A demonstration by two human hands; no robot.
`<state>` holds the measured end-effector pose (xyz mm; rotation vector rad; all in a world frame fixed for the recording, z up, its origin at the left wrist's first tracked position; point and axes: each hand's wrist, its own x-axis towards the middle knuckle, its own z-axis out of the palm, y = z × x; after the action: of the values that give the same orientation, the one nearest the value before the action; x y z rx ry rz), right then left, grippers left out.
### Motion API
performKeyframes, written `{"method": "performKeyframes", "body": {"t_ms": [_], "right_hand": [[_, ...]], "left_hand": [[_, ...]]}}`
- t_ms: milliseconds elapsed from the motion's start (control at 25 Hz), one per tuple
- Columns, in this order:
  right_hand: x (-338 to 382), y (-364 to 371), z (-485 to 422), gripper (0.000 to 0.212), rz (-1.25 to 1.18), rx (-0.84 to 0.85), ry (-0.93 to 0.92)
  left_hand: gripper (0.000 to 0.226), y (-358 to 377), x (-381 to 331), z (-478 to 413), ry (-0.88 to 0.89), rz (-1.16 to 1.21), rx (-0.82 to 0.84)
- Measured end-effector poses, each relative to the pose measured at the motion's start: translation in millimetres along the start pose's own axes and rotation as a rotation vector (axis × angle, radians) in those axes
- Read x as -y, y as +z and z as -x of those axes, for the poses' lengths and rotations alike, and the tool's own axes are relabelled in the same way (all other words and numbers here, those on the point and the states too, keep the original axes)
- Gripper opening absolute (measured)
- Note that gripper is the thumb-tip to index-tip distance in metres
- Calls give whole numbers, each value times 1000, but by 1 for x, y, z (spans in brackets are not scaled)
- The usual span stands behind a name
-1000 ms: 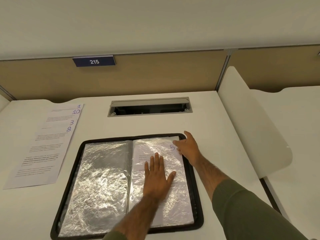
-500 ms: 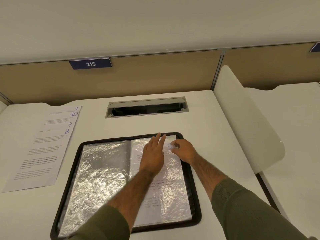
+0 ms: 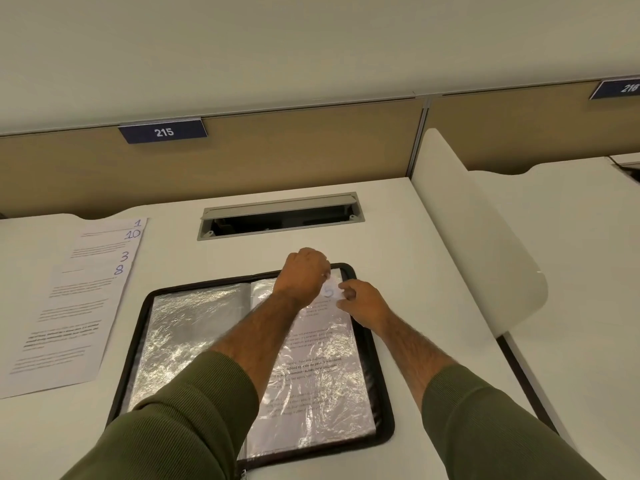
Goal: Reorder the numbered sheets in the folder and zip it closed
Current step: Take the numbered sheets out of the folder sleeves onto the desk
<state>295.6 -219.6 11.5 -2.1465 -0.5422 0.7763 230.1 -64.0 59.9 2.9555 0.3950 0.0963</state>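
**Item: sheet 5, being worked at the mouth of its pocket**

- **Folder** [image 3: 386, 434]: lying open and flat on the desk [image 3: 415, 271] just in front of me, with its black zip border showing all round and unzipped.
- **Sheet 5** [image 3: 318, 358]: sitting in the right-hand pocket [image 3: 346, 403], with its numbered far right corner lifting clear of the plastic.
- **Left-hand pocket** [image 3: 187, 341]: showing only crinkled film, and I am seeing no number in it.
- **Loose sheets** [image 3: 69, 306]: lying fanned to the left, apart from the folder, with 1, 10, 3 and 8 showing.
- **Left hand** [image 3: 301, 275]: reaching to the far edge of the right-hand pocket. The fingers are curling down over its lip and seem to be pinching it. My knuckles are hiding the fingertips, so I cannot tell whether paper is caught in with the plastic.
- **Right hand** [image 3: 363, 306]: hovering at the far right corner, with thumb and forefinger closing on the corner of sheet 5.
- **Also present:** cable hatch [image 3: 280, 216] at the far side, a white divider [image 3: 467, 237] to the right, and plaque 215 [image 3: 162, 132].

**Risks I am judging from here:**
- The film is clinging, so a pull by one corner alone could crease or tear the sheet.
- If my left hand is pinching paper as well as film, I will be pulling against myself.
- With neither hand pressing the folder down, it may be sliding toward the hatch.
- The fanned pile is out of order already, so adding 5 carelessly could muddle the count.
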Motion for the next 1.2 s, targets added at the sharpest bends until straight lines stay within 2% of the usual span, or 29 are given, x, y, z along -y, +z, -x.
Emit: {"method": "performKeyframes", "body": {"t_ms": [200,320,400,480,600,720,880,960,1040,1200], "right_hand": [[5,7,11,32,11,-1,40],[3,16,21,27,59,-16,23],[1,23,30,34,92,-27,-8],[0,30,38,44,126,-21,-68],[2,37,50,47,166,-29,-133],[2,43,64,49,118,-24,-142],[0,45,75,65,9,-6,-140],[-2,46,75,62,-35,-12,-179],[-4,52,72,67,20,-37,-204],[-3,70,57,93,395,-92,-281]], "left_hand": [[19,-7,8,-1,-203,234,-105],[51,-8,-3,3,-331,319,-71],[75,-3,-18,8,-448,317,20],[86,7,-30,13,-515,274,98],[75,16,-41,15,-553,186,144],[36,9,-44,11,-517,77,201],[17,-10,-8,5,-475,154,245],[21,-22,28,8,-458,159,319],[26,-36,71,20,-484,130,356],[34,-55,155,61,-633,111,327]]}}
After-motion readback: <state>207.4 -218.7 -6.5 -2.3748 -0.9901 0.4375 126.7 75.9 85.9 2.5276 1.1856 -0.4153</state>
